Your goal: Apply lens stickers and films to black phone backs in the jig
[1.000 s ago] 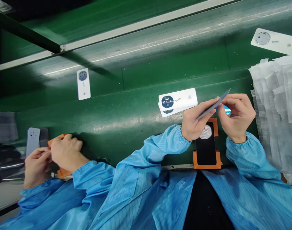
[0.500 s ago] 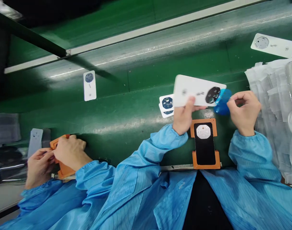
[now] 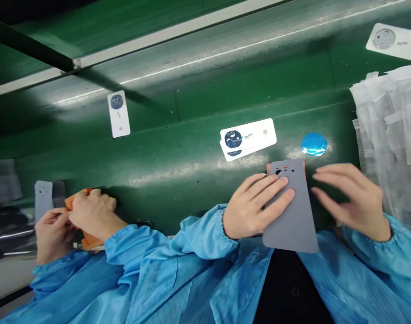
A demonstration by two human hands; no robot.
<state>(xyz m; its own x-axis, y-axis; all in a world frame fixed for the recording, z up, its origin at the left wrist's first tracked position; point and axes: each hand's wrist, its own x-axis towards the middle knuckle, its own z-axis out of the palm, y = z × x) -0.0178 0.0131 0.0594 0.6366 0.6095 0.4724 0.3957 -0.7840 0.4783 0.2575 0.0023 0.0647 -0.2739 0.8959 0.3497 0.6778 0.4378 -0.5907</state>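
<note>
My left hand (image 3: 256, 207) lies across a grey phone back cover (image 3: 289, 225), its fingers on the upper face and its thumb hidden. Camera holes show at the cover's far end, and its near end looks raised. Beneath it, corners of an orange fixture (image 3: 269, 167) peek out. To the right of the cover, my right hand (image 3: 352, 200) is open, fingers apart, holding nothing. A round blue film (image 3: 314, 144) lies on the table beyond it. Two overlapping white phone back covers (image 3: 254, 135) rest left of the film.
A co-worker's hands (image 3: 80, 216) hold an orange fixture (image 3: 91, 240) at the left. More white covers lie at upper left (image 3: 118, 117) and upper right (image 3: 399, 42). Translucent sleeves (image 3: 394, 130) are stacked at the right. A pale rail (image 3: 131, 47) crosses the back.
The white cover is no longer visible in my left hand; a grey cover now lies over the fixture. My right hand has let go of the blue film, now on the table.
</note>
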